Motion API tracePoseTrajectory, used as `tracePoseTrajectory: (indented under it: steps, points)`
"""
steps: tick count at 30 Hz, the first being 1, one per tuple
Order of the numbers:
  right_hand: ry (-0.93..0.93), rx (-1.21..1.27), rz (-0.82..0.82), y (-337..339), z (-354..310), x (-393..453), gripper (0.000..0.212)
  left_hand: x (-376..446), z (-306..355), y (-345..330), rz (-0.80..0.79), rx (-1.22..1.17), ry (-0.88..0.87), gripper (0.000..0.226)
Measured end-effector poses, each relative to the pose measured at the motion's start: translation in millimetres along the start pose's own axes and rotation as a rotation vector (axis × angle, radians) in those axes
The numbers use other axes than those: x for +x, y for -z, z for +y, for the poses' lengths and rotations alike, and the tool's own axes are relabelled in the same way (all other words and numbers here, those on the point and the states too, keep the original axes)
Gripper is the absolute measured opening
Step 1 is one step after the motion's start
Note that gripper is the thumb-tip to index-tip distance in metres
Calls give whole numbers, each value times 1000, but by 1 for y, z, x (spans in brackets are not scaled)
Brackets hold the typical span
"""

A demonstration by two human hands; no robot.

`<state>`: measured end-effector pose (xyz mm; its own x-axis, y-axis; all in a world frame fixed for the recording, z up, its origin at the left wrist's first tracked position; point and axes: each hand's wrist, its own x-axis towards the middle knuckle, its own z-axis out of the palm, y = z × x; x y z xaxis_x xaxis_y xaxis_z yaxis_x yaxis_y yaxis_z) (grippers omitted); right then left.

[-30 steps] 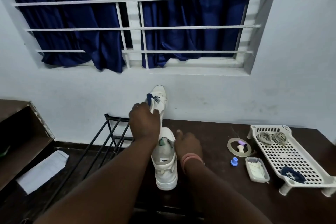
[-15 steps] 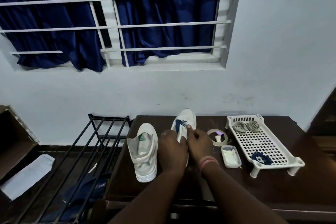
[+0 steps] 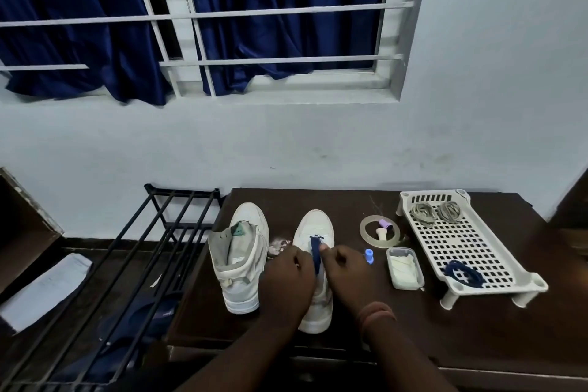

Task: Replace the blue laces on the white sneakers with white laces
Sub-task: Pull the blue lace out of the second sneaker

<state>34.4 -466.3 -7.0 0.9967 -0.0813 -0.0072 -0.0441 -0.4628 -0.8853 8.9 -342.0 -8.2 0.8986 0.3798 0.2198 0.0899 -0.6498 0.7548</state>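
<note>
Hands meet over the right sneaker [image 3: 313, 232] at lower centre of the frame: left hand [image 3: 286, 283] and right hand [image 3: 348, 277] both have curled fingers on the blue lace [image 3: 315, 251] along its tongue. Left sneaker [image 3: 245, 251], unlaced, stands just beside it on the dark tabletop [image 3: 445, 334]. At right, a white tray [image 3: 496, 267] holds two pale lace coils [image 3: 436, 212] at its far end and a blue coil [image 3: 463, 274] at the near end
</note>
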Motion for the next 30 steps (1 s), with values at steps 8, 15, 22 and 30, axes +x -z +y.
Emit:
tracePoseTrajectory:
  steps: [8,15,22,30]
  points:
    - [46,-143,-70,-5,-2,15,30,37,7,16,-324,30,172,10]
    - [283,-481,-40,-10,-21,7,26,50,-2,22,-410,-63,168,18]
    - [334,-793,34,-5,-54,4,23,55,-14,19,-423,-37,47,27]
    - [-435,250,-138,20,-53,35,24,59,-5,16,-483,-12,-34,6]
